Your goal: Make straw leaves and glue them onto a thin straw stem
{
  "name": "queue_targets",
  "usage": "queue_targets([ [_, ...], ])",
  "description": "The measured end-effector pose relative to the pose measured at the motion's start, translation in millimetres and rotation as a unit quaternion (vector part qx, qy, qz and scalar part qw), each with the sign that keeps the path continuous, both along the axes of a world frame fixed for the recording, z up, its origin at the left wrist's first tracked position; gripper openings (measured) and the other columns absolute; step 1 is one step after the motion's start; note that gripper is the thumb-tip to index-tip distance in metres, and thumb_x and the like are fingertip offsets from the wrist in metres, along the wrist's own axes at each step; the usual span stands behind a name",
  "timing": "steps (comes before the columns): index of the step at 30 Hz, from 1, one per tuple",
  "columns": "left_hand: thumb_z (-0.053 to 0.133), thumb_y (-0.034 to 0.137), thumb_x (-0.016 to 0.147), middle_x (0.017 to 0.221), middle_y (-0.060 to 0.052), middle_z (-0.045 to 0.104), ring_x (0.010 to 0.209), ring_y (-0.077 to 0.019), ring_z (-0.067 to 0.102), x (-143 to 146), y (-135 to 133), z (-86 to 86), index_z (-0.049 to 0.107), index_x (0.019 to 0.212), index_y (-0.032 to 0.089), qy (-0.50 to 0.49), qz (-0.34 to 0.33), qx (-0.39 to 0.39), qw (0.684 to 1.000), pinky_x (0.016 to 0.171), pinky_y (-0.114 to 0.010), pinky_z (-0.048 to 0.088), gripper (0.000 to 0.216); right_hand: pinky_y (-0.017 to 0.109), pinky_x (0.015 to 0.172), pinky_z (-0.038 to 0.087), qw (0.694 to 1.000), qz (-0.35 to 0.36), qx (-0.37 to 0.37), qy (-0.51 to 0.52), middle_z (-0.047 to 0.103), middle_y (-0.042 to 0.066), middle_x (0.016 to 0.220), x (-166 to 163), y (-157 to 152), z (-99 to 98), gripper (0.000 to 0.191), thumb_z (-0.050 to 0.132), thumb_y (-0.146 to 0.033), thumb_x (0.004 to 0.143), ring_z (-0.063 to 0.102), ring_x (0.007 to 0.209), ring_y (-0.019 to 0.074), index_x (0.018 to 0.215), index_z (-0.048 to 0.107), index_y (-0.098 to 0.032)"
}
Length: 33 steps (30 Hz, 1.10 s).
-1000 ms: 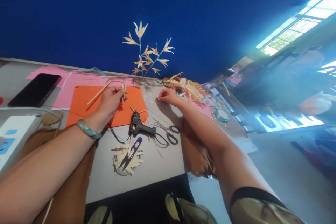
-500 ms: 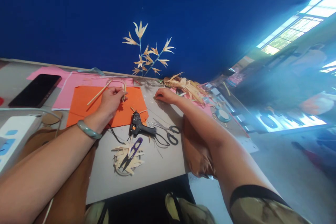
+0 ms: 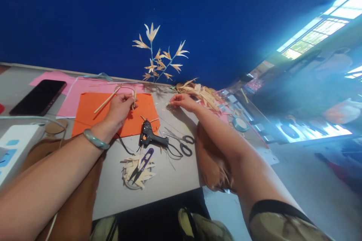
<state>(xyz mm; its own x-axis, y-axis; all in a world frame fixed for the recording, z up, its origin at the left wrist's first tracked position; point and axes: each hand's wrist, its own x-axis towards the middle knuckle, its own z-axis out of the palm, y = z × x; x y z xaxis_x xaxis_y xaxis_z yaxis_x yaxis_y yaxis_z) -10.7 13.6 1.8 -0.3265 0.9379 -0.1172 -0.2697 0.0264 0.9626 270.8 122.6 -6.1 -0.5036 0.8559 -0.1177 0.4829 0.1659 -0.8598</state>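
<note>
Above the orange sheet, my left hand is closed in a pinch on a thin pale strip. The strip looks bent, with one length sticking out left of the hand and another piece beside the fingertips. My right hand hovers over the grey tabletop, fingers drawn together; whatever they may hold is too small to make out. Small bits lie beneath it. Nearer me are a black glue gun, scissors, and purple-handled thread snips lying on cut pale pieces.
A branch with pale husk flowers stands against the blue panel. Dried husks are heaped at right, near a tape roll. Left are a phone, pink sheets and a white power strip.
My right hand has shifted slightly to the right, its fingertips moving away from the orange sheet. The left hand and its strip stay where they were.
</note>
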Motion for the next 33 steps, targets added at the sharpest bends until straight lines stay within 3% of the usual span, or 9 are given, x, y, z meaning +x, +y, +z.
queue_targets([
  [5,0.062,0.016,0.066,0.053,0.003,0.059,0.048,-0.0094,0.056,-1,0,-2.3,0.059,0.068,0.014,0.001,0.0,0.01,1.0,0.046,-0.018,0.038,0.003,0.02,0.05,0.041,0.996,-0.034,-0.05,0.067,0.065,-0.001,0.067,-1,-3,2.8,0.041,0.081,-0.035,0.058,0.054,0.053,0.0076,0.09,0.065,-0.016],
  [11,0.061,0.015,0.066,0.052,0.003,0.058,0.047,-0.0093,0.056,1,-1,2.2,0.058,0.067,0.014,-0.001,0.005,0.003,1.0,0.045,-0.019,0.038,0.003,0.019,0.051,0.04,0.982,-0.076,-0.101,0.137,0.063,-0.002,0.06,-5,-7,2.2,0.028,0.082,-0.032,0.059,0.054,0.053,0.007,0.073,0.063,-0.015],
  [16,0.061,0.014,0.067,0.052,0.003,0.058,0.047,-0.0091,0.055,1,-2,4.0,0.058,0.066,0.015,0.003,0.004,0.001,1.0,0.046,-0.018,0.039,0.003,0.021,0.054,0.043,0.972,-0.101,-0.126,0.173,0.07,0.003,0.077,-7,-6,2.6,0.032,0.082,-0.034,0.059,0.058,0.058,0.0085,0.075,0.06,-0.016],
  [19,0.061,0.014,0.067,0.052,0.003,0.058,0.047,-0.009,0.055,1,-2,4.7,0.058,0.066,0.015,0.001,0.002,-0.005,1.0,0.047,-0.018,0.039,0.003,0.02,0.054,0.042,0.964,-0.115,-0.137,0.198,0.065,-0.002,0.071,-6,-4,2.4,0.035,0.084,-0.032,0.055,0.054,0.055,0.0062,0.075,0.06,-0.016],
  [24,0.061,0.014,0.067,0.052,0.003,0.058,0.048,-0.0096,0.056,1,-2,3.8,0.059,0.067,0.014,0.0,0.003,0.0,1.0,0.047,-0.019,0.039,0.002,0.019,0.05,0.037,0.958,-0.121,-0.15,0.213,0.059,-0.006,0.063,-4,-4,1.3,0.037,0.085,-0.03,0.053,0.048,0.051,0.0043,0.076,0.06,-0.017],
  [33,0.061,0.015,0.066,0.054,0.003,0.057,0.048,-0.0097,0.055,1,-2,3.5,0.057,0.067,0.015,0.0,0.001,0.003,1.0,0.048,-0.019,0.039,0.004,0.018,0.051,0.04,0.963,-0.101,-0.147,0.202,0.071,0.001,0.08,-2,-12,3.0,0.034,0.084,-0.032,0.058,0.053,0.053,0.005,0.077,0.06,-0.016],
])
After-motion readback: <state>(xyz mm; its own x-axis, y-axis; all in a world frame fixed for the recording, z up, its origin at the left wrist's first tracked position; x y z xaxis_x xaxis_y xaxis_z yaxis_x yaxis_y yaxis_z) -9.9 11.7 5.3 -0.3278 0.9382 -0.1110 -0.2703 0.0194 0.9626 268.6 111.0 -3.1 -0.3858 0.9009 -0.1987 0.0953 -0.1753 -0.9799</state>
